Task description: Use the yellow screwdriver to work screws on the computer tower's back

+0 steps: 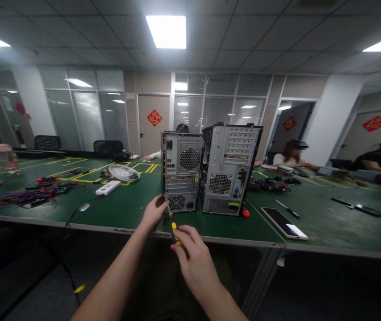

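Two desktop computer cases stand upright side by side with their rear panels towards me. At the lower left edge of the smaller left computer case [183,178], my left hand [153,213] grips the corner, its fingertips partly hidden. My right hand [193,254] is closed around the handle of a black and yellow screwdriver [173,223]. The screwdriver slants up and left, its tip against the rear panel beside the power supply fan, close to my left fingers. The taller right computer case [227,174] is untouched.
A bundle of thin coloured cables [39,192], a white power strip [108,188] and a pale perforated oval tray [124,172] lie to the left. A phone [282,223], a slim metal tool [287,208] and black cables [273,183] lie right. Other people sit around the green table [340,227].
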`<state>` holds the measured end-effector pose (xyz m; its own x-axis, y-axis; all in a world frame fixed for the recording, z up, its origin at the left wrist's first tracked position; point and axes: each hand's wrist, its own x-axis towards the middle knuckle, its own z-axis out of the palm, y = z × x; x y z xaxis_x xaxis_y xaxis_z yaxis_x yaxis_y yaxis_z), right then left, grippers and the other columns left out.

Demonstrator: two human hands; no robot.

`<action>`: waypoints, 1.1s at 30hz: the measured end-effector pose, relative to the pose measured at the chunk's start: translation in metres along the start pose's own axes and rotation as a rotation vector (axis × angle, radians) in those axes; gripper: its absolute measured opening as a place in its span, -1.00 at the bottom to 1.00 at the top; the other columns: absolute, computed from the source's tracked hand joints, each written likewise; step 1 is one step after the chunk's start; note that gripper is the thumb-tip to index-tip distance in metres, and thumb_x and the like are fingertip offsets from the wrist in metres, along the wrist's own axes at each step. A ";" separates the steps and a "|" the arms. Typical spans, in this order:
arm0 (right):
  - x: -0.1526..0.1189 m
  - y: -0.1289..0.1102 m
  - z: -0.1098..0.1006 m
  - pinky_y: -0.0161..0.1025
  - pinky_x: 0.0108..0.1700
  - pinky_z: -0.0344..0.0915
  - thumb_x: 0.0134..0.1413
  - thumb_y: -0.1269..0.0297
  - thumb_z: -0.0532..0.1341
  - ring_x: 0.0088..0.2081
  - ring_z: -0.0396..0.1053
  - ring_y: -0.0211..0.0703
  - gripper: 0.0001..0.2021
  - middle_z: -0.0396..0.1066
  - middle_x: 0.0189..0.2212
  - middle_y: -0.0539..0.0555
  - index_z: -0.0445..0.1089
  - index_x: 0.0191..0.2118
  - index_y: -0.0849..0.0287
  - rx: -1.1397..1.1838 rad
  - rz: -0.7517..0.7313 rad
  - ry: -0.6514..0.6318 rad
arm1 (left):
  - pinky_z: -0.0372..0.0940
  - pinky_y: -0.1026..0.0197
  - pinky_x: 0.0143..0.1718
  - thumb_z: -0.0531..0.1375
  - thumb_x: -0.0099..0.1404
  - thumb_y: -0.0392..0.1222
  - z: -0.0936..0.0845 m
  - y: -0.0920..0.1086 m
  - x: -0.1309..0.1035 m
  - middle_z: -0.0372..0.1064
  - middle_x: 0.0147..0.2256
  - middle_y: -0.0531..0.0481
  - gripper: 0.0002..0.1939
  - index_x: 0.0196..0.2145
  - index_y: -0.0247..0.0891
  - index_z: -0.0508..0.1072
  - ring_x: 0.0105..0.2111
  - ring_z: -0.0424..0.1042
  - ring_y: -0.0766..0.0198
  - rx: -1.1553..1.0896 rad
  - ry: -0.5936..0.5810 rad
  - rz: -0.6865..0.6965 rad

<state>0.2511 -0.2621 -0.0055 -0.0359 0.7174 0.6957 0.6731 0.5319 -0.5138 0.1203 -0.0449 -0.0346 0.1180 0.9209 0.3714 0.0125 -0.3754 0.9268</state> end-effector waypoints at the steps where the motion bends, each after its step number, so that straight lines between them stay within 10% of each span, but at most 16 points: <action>1: -0.001 0.000 0.001 -0.17 0.08 0.44 0.22 0.48 0.21 -0.04 0.50 -0.09 -0.68 0.40 0.04 0.17 0.46 0.06 0.09 -0.002 -0.007 0.005 | 0.26 0.02 0.20 0.31 0.20 -0.02 0.000 0.000 0.000 0.45 0.10 -0.26 -0.47 0.07 -0.31 0.44 0.10 0.45 0.04 0.004 -0.004 0.001; 33: -0.002 0.007 0.008 -0.16 -0.01 0.47 0.28 0.39 0.16 -0.09 0.49 -0.07 -0.74 0.40 -0.03 0.19 0.47 0.03 0.09 -0.083 -0.080 0.075 | 0.26 0.02 0.19 0.38 0.13 0.04 0.003 -0.010 0.002 0.46 0.09 -0.23 -0.37 0.10 -0.27 0.43 0.11 0.44 0.01 0.114 0.049 0.037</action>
<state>0.2497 -0.2561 -0.0147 -0.0386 0.6364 0.7704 0.7292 0.5451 -0.4137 0.1237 -0.0395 -0.0431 0.0715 0.9092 0.4101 0.1219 -0.4160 0.9011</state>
